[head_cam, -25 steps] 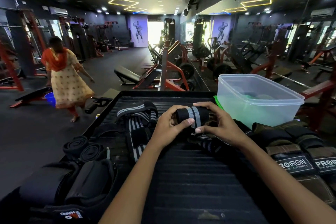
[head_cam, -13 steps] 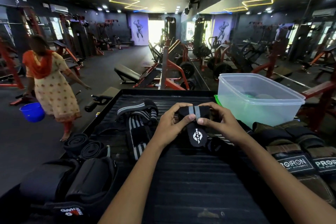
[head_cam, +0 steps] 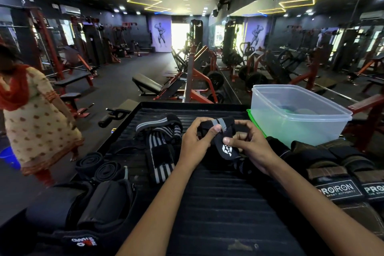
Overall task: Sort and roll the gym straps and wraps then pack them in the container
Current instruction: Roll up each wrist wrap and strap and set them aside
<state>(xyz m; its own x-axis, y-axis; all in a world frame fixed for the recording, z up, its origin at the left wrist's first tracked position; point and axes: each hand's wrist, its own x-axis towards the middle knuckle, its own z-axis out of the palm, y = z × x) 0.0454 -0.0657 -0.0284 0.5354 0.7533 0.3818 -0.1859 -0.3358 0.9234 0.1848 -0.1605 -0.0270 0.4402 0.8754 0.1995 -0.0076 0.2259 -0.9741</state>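
Observation:
A black wrist wrap [head_cam: 223, 134] with grey stripes and a white logo is held above the black ribbed tray [head_cam: 218, 203]. My left hand [head_cam: 197, 139] grips its rolled left end, thumb on top. My right hand [head_cam: 248, 147] pinches the logo end with the thumb. The wrap's loose tail [head_cam: 242, 165] trails onto the tray under my right hand. A clear plastic container [head_cam: 299, 114] stands at the tray's far right. Unrolled striped wraps [head_cam: 160, 141] lie left of my hands, and two black rolled straps [head_cam: 99, 167] sit at the left edge.
Black padded supports [head_cam: 83, 210] fill the near left corner. Brown and black labelled straps [head_cam: 340, 172] are piled at the right. A green lid edge [head_cam: 252, 117] shows beside the container. A person [head_cam: 31, 114] walks on the gym floor at left, among benches and machines.
The logo end of the wrap has swung further out and right under my right thumb, and my hands have spread slightly. The person at left has walked further left.

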